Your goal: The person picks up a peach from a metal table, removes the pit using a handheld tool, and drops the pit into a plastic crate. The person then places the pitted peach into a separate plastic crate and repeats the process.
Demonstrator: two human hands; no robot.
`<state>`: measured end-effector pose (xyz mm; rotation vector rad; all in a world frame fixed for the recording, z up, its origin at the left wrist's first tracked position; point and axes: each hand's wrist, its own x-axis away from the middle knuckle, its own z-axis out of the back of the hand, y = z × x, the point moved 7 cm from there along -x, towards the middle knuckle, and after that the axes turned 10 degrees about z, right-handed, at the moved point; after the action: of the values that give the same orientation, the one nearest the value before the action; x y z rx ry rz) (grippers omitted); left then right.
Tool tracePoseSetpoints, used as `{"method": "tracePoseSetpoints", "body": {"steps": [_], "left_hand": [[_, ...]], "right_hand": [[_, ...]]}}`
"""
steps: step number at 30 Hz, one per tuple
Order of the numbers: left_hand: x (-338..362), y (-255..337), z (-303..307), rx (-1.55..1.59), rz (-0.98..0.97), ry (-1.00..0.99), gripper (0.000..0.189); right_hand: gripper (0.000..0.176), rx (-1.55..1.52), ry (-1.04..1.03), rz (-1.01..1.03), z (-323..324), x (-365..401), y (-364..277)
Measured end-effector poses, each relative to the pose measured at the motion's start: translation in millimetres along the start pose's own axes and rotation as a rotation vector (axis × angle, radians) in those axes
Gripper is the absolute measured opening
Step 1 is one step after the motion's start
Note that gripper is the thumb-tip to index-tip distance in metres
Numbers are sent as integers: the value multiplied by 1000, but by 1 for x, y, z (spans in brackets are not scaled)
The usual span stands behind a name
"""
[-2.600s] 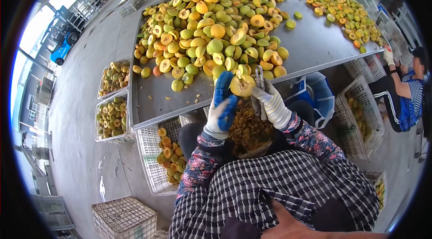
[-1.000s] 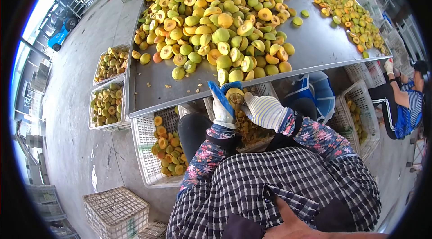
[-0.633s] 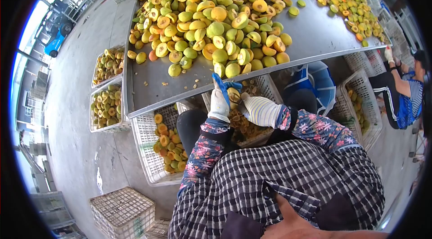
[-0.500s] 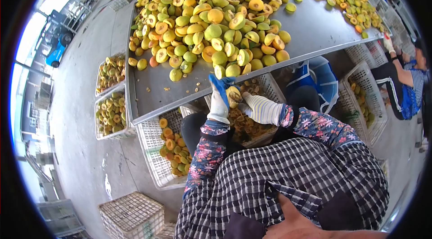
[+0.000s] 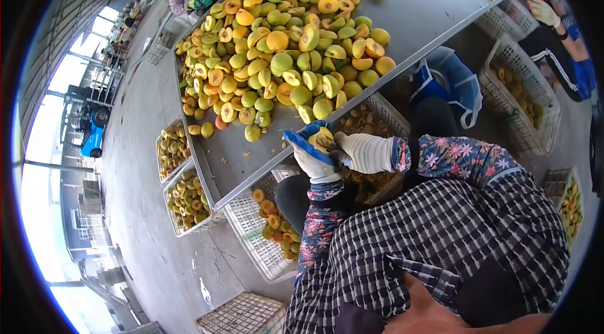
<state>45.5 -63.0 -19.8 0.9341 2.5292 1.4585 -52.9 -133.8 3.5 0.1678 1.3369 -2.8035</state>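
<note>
My left hand (image 5: pixel 313 155), in a white glove with blue-coated fingers, is closed around a yellow peach half (image 5: pixel 323 139) just off the near edge of the metal table. Its cut side faces up and looks brownish at the middle. Beside it, my right hand (image 5: pixel 366 153) wears a striped knit glove with dark fingertips. Those fingers are bent together against the fruit's right side; anything inside them is hidden. A heap of green and yellow peach halves (image 5: pixel 277 60) lies on the table beyond both hands.
Below my hands is a crate of brownish scraps (image 5: pixel 362 126). A white crate (image 5: pixel 251 233) of halves stands left of my knees, with more crates (image 5: pixel 189 205) along the table's left end. A blue bucket (image 5: pixel 450 82) sits under the table. A co-worker's gloved hand (image 5: pixel 542 10) is at right.
The view has turned, so the table and crates sit tilted differently. My left fingers have curled further around the peach half. The co-worker's hand at right has moved.
</note>
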Motion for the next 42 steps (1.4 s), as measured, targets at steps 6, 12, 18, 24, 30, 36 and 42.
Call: {"method": "tracePoseSetpoints", "body": {"steps": [6, 12, 18, 24, 30, 36, 42], "left_hand": [[-19, -12, 16, -261, 86, -84, 65], [-16, -1, 13, -396, -13, -152, 61], [9, 19, -20, -398, -400, -85, 63], [-27, -9, 15, -218, 30, -140, 58], [-23, -16, 1, -107, 405, -309, 43], [-37, -17, 7, -540, 156, -432, 26], [-46, -32, 15, -727, -20, -449, 27]], "right_hand": [[36, -186, -209, -22, -38, 0, 39], [45, -304, -262, -348, 18, 7, -4], [53, -427, -29, -238, 8, -1, -3], [51, -133, -27, 34, -10, -8, 19], [44, -559, -262, -440, -4, 10, 7], [45, -633, -293, -453, -10, 13, 13], [49, -630, -318, -529, -6, 17, 19]]}}
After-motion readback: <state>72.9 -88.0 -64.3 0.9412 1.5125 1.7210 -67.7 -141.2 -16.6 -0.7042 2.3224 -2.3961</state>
